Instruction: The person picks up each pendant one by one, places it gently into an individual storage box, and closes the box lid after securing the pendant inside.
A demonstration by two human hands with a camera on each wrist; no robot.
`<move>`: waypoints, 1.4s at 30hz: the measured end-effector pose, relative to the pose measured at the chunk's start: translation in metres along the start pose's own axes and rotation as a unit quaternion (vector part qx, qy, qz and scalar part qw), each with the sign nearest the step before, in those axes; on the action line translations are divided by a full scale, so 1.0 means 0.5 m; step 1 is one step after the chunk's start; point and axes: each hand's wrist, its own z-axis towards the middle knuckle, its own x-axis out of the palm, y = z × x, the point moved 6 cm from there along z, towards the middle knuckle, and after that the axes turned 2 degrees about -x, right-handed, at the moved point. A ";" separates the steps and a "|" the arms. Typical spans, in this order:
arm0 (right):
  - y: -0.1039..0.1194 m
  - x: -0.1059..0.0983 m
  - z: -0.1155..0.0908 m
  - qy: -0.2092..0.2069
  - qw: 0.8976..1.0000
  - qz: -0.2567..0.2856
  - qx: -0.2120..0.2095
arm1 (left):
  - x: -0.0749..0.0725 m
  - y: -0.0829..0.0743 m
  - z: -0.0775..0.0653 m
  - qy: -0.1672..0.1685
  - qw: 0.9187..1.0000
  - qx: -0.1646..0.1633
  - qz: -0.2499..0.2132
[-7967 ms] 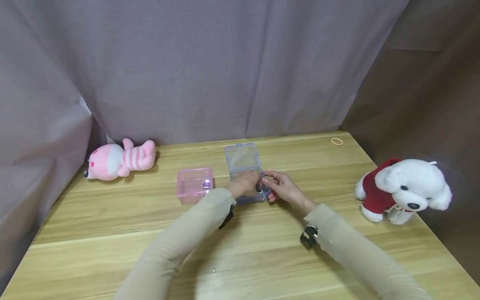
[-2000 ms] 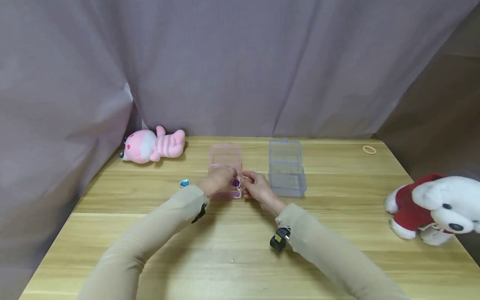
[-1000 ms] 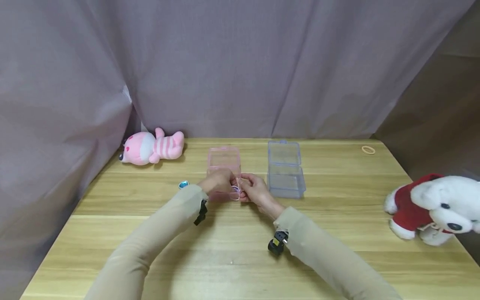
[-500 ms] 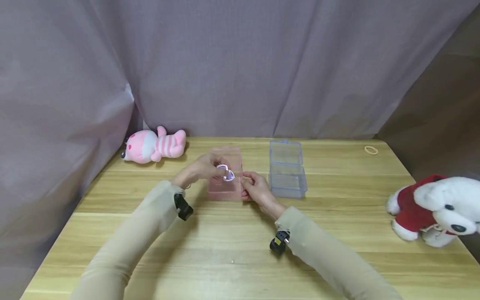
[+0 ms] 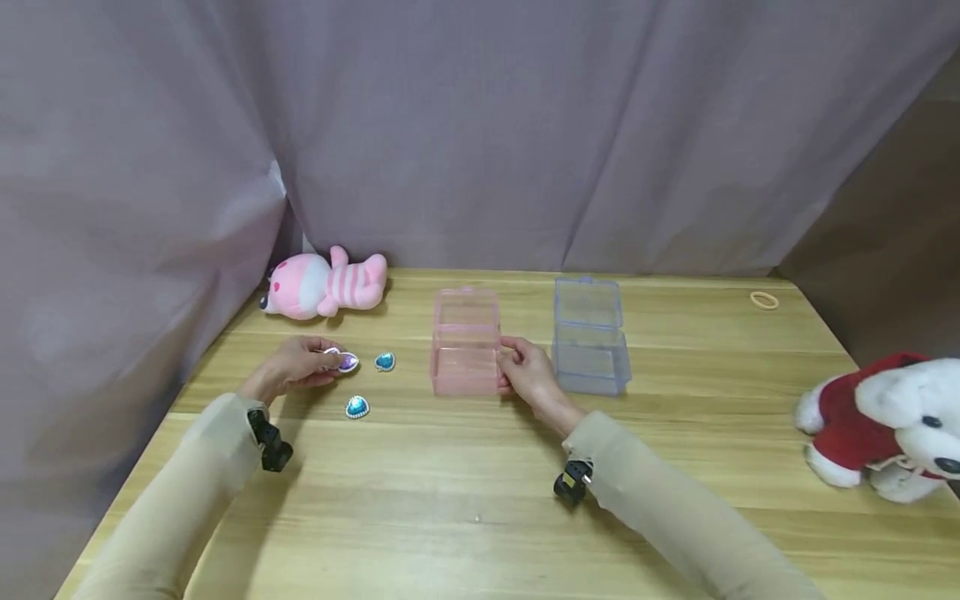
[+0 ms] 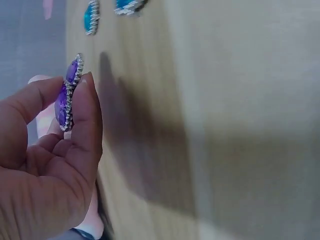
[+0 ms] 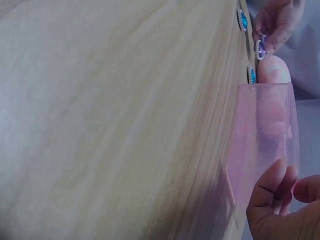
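My left hand [image 5: 296,364] pinches two purple gems [image 6: 64,106] with silver beaded edges between thumb and fingers, above the table's left part. In the head view a purple gem [image 5: 347,362] shows at its fingertips. Two blue gems [image 5: 357,407] with the same beaded rims lie on the table just to its right. My right hand [image 5: 531,377] grips the right side wall of a clear pink plastic box [image 5: 465,385], whose hinged lid stands raised at the back. In the right wrist view, its fingers curl at the wall of the pink box [image 7: 262,130].
A clear bluish plastic box [image 5: 590,385] with its lid up stands right of the pink one. A pink striped plush toy [image 5: 326,285] lies back left. A white plush dog [image 5: 892,421] in red sits at right, and a beige ring [image 5: 764,301] lies back right.
My left hand has lifted the purple gems out of the pink box and carried them left, past the blue gems. The right hand stays at the pink box. Earlier, both hands were at the bluish box.
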 end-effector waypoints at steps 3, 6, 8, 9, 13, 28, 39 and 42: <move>0.002 -0.004 -0.002 0.000 1.000 0.000 -0.002 | 0.008 0.009 0.005 -0.001 1.000 0.006 0.011; 0.002 -0.005 -0.003 0.004 1.000 -0.001 -0.001 | 0.017 0.009 0.006 0.000 0.999 0.015 0.041; 0.002 -0.005 -0.003 0.006 1.000 -0.001 0.001 | 0.019 0.007 0.004 -0.003 0.998 0.019 0.054; 0.002 -0.005 -0.003 0.006 1.000 -0.002 0.001 | 0.020 0.007 0.003 -0.004 0.998 0.020 0.059; 0.004 -0.008 -0.004 0.005 1.000 -0.003 -0.001 | 0.020 0.005 -0.004 -0.003 0.997 0.029 0.067; 0.005 -0.007 -0.003 0.007 1.000 0.003 -0.003 | 0.016 0.009 -0.018 -0.019 0.994 0.026 0.103; 0.011 -0.005 -0.006 0.008 1.000 0.008 0.001 | -0.026 0.008 -0.034 -0.084 0.975 0.022 0.206; 0.004 -0.007 -0.001 0.007 1.000 0.006 -0.001 | -0.040 0.012 -0.040 -0.112 0.965 0.028 0.236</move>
